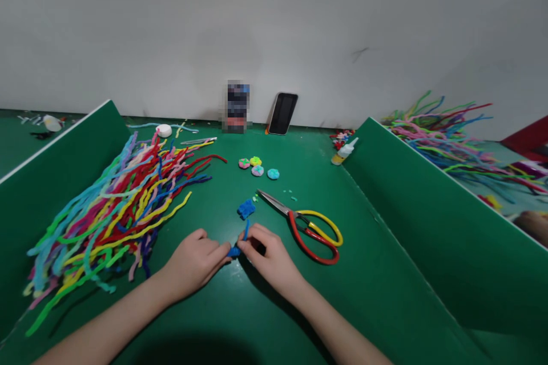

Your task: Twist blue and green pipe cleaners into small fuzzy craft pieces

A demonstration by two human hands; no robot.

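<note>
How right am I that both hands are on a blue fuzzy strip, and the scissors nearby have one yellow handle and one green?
One colour is off: in the head view, the scissors have one yellow handle and one red handle. The left hand and right hand are indeed on a blue fuzzy strip.

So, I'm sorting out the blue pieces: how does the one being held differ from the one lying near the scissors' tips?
The held blue piece is between the left hand and right hand; the loose blue piece lies untouched on the green table. The held blue piece is partly hidden, with a strand sticking up; the loose blue piece shows no such long end. Both are blue.
</note>
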